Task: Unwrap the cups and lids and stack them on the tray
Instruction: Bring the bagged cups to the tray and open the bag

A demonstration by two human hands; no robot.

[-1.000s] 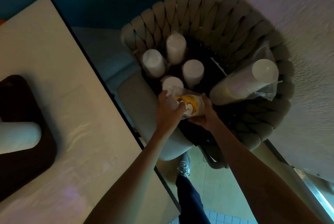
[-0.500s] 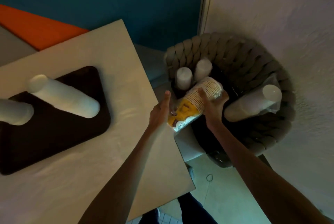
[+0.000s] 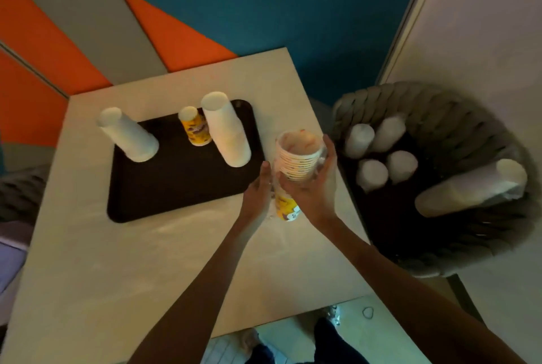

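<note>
While my right hand [image 3: 316,187] grips the wrapped printed-cup sleeve [image 3: 299,158] at 3 o'clock off the tray [image 3: 176,187], left hand [image 3: 258,187] flat against it, tearing the wrap may topple the white cup stack [image 3: 225,129] at 10 o'clock.

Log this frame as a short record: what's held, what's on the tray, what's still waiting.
held: wrapped printed cup stack, above the table, by the tray
right hand: grips the stack
left hand: straight fingers against its side
on tray: two white cup stacks, one small yellow cup stack
braided chair: five white stacks
</note>
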